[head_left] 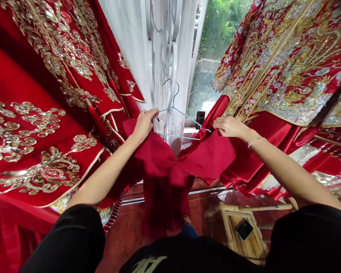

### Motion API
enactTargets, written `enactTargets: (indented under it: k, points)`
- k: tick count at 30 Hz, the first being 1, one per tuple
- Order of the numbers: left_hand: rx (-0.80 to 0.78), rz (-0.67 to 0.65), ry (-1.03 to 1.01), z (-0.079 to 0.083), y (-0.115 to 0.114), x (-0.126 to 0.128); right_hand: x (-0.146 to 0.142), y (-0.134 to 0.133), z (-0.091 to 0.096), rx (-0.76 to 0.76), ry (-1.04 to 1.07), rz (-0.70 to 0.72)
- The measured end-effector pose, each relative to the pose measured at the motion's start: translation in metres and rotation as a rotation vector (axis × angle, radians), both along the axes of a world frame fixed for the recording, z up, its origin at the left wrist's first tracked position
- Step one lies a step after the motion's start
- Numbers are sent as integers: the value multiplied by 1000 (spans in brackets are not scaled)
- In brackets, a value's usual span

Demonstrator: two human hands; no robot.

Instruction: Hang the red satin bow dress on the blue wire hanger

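A plain red dress [173,168] with a gathered bodice hangs in front of me, its skirt falling toward the floor. A thin light-blue wire hanger [186,113] reaches across its neckline, with a metal hook at the top. My left hand [144,123] is closed at the dress's left shoulder, beside the hanger's left end, which it partly hides. At the other shoulder, my right hand [229,126] pinches the red cloth near the hanger's right end. A red strap [202,133] is looped over the hanger just left of those fingers.
Red costumes with gold and silver embroidery hang at the left [42,136] and right [284,68]. Behind the hanger is a window [213,57]; a phone [200,119] stands on its sill. Another phone [244,229] lies on a wooden chair [230,227] at lower right.
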State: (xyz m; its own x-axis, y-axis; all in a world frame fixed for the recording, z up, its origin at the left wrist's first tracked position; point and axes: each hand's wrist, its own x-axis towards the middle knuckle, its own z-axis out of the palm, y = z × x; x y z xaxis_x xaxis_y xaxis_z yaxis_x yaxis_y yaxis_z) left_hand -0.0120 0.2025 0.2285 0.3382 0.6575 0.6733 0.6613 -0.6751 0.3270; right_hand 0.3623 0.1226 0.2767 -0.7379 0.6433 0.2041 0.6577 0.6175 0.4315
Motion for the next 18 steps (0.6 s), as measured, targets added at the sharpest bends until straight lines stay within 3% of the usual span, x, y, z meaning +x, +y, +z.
enactTargets:
  k: [4, 9, 12, 15, 17, 18]
  points:
    - [12, -19, 30, -1, -3, -4, -48, 16, 29, -31, -70, 161]
    - [7, -1, 68, -5, -1, -4, -97, 25, 42, -70, -31, 212]
    - [-7, 42, 66, -5, -5, -3, -113, 5, 49, 47, 282, 279]
    - [61, 81, 7, -11, -26, -8, -113, -30, 49, 265, 694, 319]
    - [139, 85, -92, -29, -54, -15, -104, -53, 30, 404, 902, 329]
    - [185, 98, -163, -44, -73, -20, -97, -63, 12, 446, 989, 317]
